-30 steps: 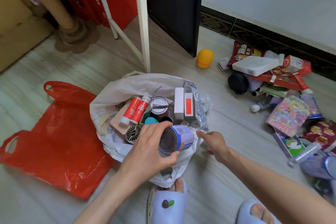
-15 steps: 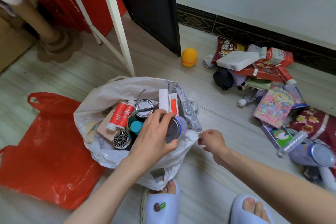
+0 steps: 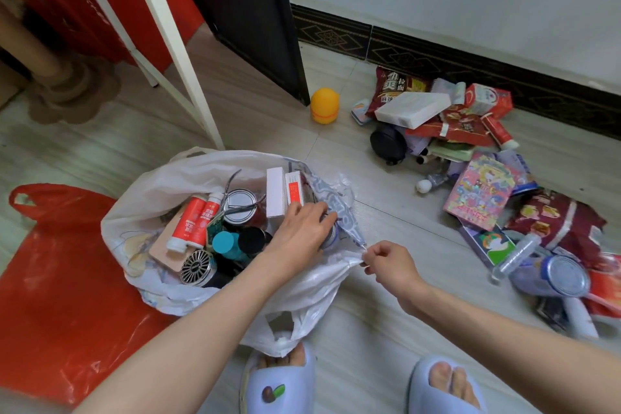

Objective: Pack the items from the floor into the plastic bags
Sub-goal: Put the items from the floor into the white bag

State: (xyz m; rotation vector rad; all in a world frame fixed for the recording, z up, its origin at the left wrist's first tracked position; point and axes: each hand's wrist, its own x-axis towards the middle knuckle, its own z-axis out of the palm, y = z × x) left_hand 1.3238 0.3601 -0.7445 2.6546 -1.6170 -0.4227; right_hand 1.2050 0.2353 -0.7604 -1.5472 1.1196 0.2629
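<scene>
- Two plastic bags lie on a pale wood-grain floor [image 3: 235, 118]: a white plastic bag [image 3: 161, 185] standing open and full, and a flat, glossy red plastic bag [image 3: 57, 279] just to its left, its loop handle spread on the boards.
- The room shows a white wall over a dark patterned skirting board [image 3: 437, 54], a dark door [image 3: 248, 10], and a slanted white frame [image 3: 168, 37] before a red panel.
- The left hand [image 3: 299, 235] reaches into the white bag, fingers curled over a round metal can [image 3: 331, 233] near the bag's right edge; the can is mostly hidden beneath the palm.
- The right hand [image 3: 389, 262] pinches the crinkled rim of the white bag between thumb and fingertips, pulling it taut to the right.
- Inside the bag: two red-and-white tubes [image 3: 191, 222], a silver tin lid [image 3: 240, 202], two upright white boxes [image 3: 284, 191], a teal cap [image 3: 223, 242], a black cap, and a round slotted metal disc [image 3: 196, 267].
- A loose pile of items [image 3: 487, 178] lies on the floor to the right, well apart from the bag: shiny red snack packets, a white slab-like box [image 3: 411, 107], a colourful flat pack [image 3: 480, 191], a black rounded object [image 3: 388, 144], clear bottles and another can [image 3: 564, 276].
- A smooth yellow egg-shaped thing [image 3: 324, 105] sits by the door's foot.
- Pale blue slippers [image 3: 279, 383] show at the bottom edge.
</scene>
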